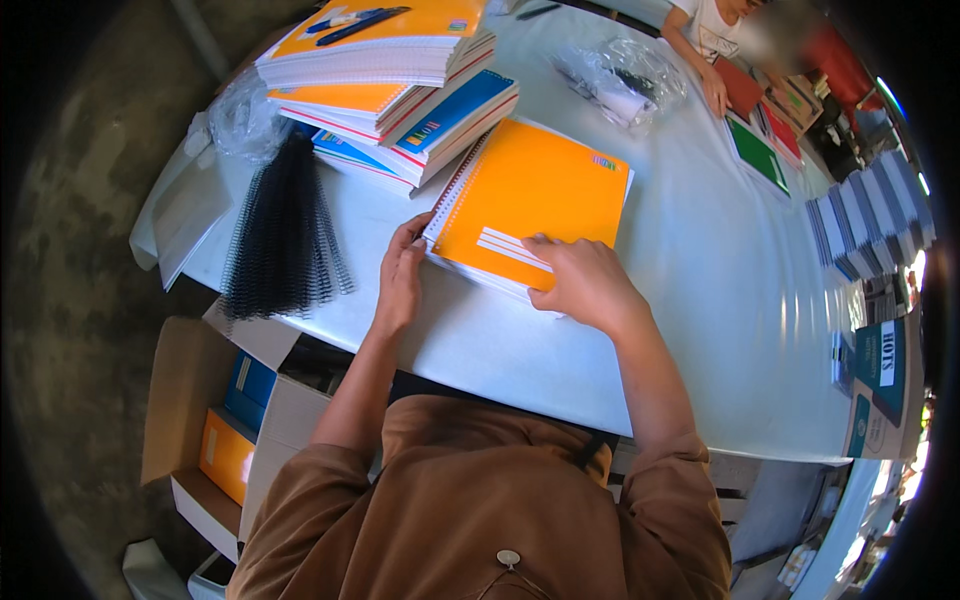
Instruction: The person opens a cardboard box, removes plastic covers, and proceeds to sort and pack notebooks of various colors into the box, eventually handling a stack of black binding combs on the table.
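Note:
An orange-covered notebook lies on top of a low pile of pages on the table in front of me, with punched holes along its left edge. My left hand grips the near left corner, its fingers wrapped round the edge. At the near right, my right hand lays its fingers over the cover beside the white label lines, and the thumb presses at the near edge. Left of my hands, a bundle of black spiral binding coils lies over the table's edge.
Behind the coils rises a stack of orange and blue notebooks with pens on top. Clear plastic wrap lies farther back. An open carton stands below left. Notebook stacks line the right; a co-worker's hand rests near a green notebook.

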A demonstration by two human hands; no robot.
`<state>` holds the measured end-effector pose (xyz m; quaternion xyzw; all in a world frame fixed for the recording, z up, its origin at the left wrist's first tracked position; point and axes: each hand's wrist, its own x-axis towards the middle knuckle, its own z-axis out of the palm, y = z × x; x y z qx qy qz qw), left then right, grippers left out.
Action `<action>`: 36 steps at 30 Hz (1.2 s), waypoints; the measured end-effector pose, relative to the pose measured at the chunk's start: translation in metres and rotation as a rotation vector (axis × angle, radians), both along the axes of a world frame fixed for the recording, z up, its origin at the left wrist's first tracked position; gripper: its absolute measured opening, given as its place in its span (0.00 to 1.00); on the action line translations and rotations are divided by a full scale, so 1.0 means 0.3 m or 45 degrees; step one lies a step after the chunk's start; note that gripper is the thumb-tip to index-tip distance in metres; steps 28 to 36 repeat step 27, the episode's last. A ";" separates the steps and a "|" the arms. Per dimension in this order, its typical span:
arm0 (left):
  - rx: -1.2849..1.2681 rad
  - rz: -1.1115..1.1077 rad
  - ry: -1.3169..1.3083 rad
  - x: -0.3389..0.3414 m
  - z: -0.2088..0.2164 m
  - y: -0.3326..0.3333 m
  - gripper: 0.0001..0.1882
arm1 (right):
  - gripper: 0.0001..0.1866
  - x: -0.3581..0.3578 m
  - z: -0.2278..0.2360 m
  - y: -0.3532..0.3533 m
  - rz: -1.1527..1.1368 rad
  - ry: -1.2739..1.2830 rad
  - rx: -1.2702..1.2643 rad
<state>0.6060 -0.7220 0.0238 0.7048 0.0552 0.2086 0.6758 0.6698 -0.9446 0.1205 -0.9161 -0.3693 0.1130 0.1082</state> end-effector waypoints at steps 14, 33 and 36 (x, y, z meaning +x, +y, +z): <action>0.595 0.376 0.145 -0.001 0.032 -0.047 0.27 | 0.33 -0.035 -0.087 -0.007 0.019 -0.342 0.163; 0.548 0.208 0.487 0.059 0.159 -0.008 0.30 | 0.33 -0.073 -0.051 0.145 -0.153 -0.368 0.043; 0.548 0.208 0.487 0.059 0.159 -0.008 0.30 | 0.33 -0.073 -0.051 0.145 -0.153 -0.368 0.043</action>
